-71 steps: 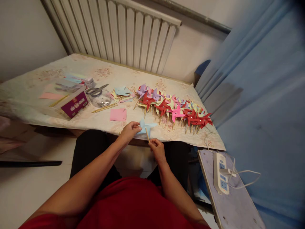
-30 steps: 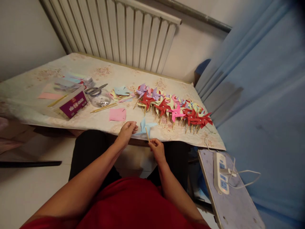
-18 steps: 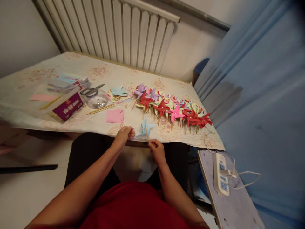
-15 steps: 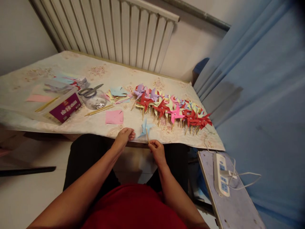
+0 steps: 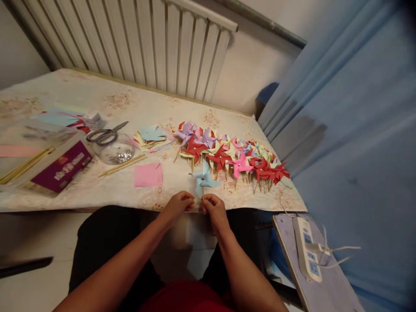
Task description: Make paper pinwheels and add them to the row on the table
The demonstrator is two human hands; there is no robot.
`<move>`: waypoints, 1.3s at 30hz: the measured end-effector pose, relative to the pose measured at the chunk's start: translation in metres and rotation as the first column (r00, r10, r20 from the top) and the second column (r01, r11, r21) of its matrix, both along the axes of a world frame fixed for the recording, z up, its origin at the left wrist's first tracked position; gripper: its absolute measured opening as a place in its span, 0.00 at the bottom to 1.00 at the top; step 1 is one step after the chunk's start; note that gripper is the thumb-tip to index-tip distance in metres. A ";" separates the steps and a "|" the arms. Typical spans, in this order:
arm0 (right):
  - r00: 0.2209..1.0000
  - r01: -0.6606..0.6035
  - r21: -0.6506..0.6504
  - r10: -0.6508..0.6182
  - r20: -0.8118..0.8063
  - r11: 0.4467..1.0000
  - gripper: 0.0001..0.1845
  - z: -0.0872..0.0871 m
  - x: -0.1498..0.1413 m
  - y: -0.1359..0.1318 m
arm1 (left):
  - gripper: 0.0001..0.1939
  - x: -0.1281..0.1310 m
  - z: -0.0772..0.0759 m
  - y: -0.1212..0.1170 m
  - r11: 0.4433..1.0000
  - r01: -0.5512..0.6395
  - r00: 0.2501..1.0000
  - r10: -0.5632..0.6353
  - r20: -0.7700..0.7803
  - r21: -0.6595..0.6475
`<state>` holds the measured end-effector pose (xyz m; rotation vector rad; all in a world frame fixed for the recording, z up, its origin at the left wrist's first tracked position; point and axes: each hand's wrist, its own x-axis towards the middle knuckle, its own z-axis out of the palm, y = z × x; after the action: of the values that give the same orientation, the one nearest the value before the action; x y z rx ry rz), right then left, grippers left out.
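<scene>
A light blue paper pinwheel (image 5: 204, 178) stands upright near the table's front edge, its face with a small centre pin turned up toward me. My right hand (image 5: 214, 208) pinches its wooden stick just below the blades. Close on the left of the stick is my left hand (image 5: 180, 206), fingers curled together; whatever they may hold is hidden. Beyond the blue pinwheel, several finished pinwheels (image 5: 221, 157) in red, purple, pink and pale yellow stand in a dense cluster. A pink paper square (image 5: 148, 174) lies to the left of my hands.
Left of the square are wooden sticks (image 5: 121, 165), a clear bowl of silver pins (image 5: 121, 154) with scissors (image 5: 105, 135) across it, cut paper pieces (image 5: 152, 133) and a purple-labelled plastic pack (image 5: 66, 169). A power strip (image 5: 307, 249) rests on a side surface at right.
The blue pinwheel has turned its face toward me and come upright. My left hand has moved right, closer to the stick, while my right hand keeps its hold.
</scene>
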<state>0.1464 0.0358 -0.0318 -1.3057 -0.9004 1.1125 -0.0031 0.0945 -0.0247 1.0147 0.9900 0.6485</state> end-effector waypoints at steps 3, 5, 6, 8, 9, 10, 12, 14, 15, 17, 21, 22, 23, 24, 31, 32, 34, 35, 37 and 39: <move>0.999 -0.004 0.005 0.004 -0.044 1.000 0.05 0.009 -0.002 0.014 | 0.11 0.005 -0.001 0.013 0.998 0.040 0.999 -0.039 0.030 -0.041; 0.998 -0.003 0.003 0.003 -0.062 1.000 0.05 0.015 -0.004 0.024 | 0.11 0.009 0.001 0.024 0.998 0.060 0.997 -0.058 0.053 -0.029; 0.998 -0.007 0.002 0.007 -0.066 1.000 0.05 0.016 -0.004 0.028 | 0.11 0.010 0.002 0.030 0.998 0.070 0.996 -0.069 0.064 -0.007; 0.997 -0.019 0.004 0.019 -0.068 1.000 0.05 0.018 -0.006 0.036 | 0.09 0.013 0.004 0.041 0.994 0.092 0.991 -0.097 0.090 0.056; 0.997 -0.025 0.007 0.025 -0.071 1.000 0.06 0.018 -0.006 0.039 | 0.09 0.015 0.005 0.046 0.990 0.107 0.987 -0.116 0.107 0.089; 0.997 -0.031 0.011 0.031 -0.074 0.999 0.06 0.017 -0.007 0.042 | 0.08 0.016 0.006 0.051 0.986 0.119 0.983 -0.133 0.123 0.118; 0.996 -0.040 0.012 0.041 -0.085 0.999 0.06 0.014 -0.008 0.047 | 0.07 0.017 0.006 0.057 0.980 0.126 0.977 -0.150 0.152 0.154; 0.995 -0.045 0.000 0.045 -0.093 0.999 0.06 0.009 -0.008 0.051 | 0.07 0.017 0.003 0.061 0.979 0.123 0.974 -0.151 0.169 0.164; 0.994 -0.047 -0.005 0.046 -0.096 0.999 0.06 0.006 -0.009 0.052 | 0.07 0.017 0.001 0.062 0.979 0.122 0.974 -0.149 0.172 0.161; 0.993 -0.054 -0.005 0.053 -0.102 0.999 0.05 0.000 -0.009 0.054 | 0.07 0.016 -0.005 0.064 0.981 0.127 0.972 -0.152 0.181 0.145; 0.993 -0.061 -0.001 0.061 -0.097 0.998 0.04 -0.009 -0.011 0.058 | 0.05 0.016 -0.011 0.067 0.983 0.140 0.963 -0.163 0.215 0.118; 0.994 -0.058 -0.002 0.058 -0.090 0.998 0.05 -0.010 -0.012 0.058 | 0.04 0.015 -0.011 0.068 0.983 0.141 0.961 -0.165 0.223 0.117; 0.995 -0.055 -0.001 0.054 -0.082 0.999 0.05 -0.010 -0.013 0.059 | 0.04 0.015 -0.011 0.068 0.983 0.143 0.959 -0.166 0.229 0.113; 0.996 -0.050 0.001 0.050 -0.075 0.999 0.05 -0.010 -0.013 0.059 | 0.04 0.015 -0.010 0.069 0.983 0.147 0.958 -0.169 0.233 0.109; 0.998 -0.058 0.004 0.058 -0.029 0.998 0.07 -0.010 -0.014 0.057 | 0.03 0.014 -0.007 0.069 0.975 0.170 0.960 -0.197 0.201 0.141; 0.998 -0.060 0.005 0.060 -0.021 0.998 0.08 -0.011 -0.014 0.057 | 0.03 0.013 -0.007 0.069 0.975 0.169 0.961 -0.196 0.196 0.148; 0.998 -0.055 0.004 0.055 -0.005 0.998 0.08 -0.012 -0.013 0.056 | 0.03 0.012 -0.008 0.069 0.974 0.154 0.962 -0.186 0.202 0.163; 0.999 -0.049 0.003 0.049 0.002 0.999 0.08 -0.012 -0.013 0.055 | 0.03 0.011 -0.008 0.069 0.974 0.147 0.961 -0.182 0.210 0.171; 0.999 -0.031 0.007 0.031 0.005 0.999 0.08 -0.014 -0.013 0.054 | 0.03 0.009 -0.009 0.070 0.973 0.140 0.955 -0.181 0.234 0.183; 1.000 -0.001 0.024 0.002 -0.006 1.000 0.07 -0.016 -0.013 0.053 | 0.04 0.007 -0.010 0.070 0.972 0.139 0.948 -0.186 0.259 0.187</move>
<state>0.1336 0.0891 -0.0475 -1.2809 -0.9077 1.1031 0.0043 0.1647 -0.0344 1.1056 0.6080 0.7208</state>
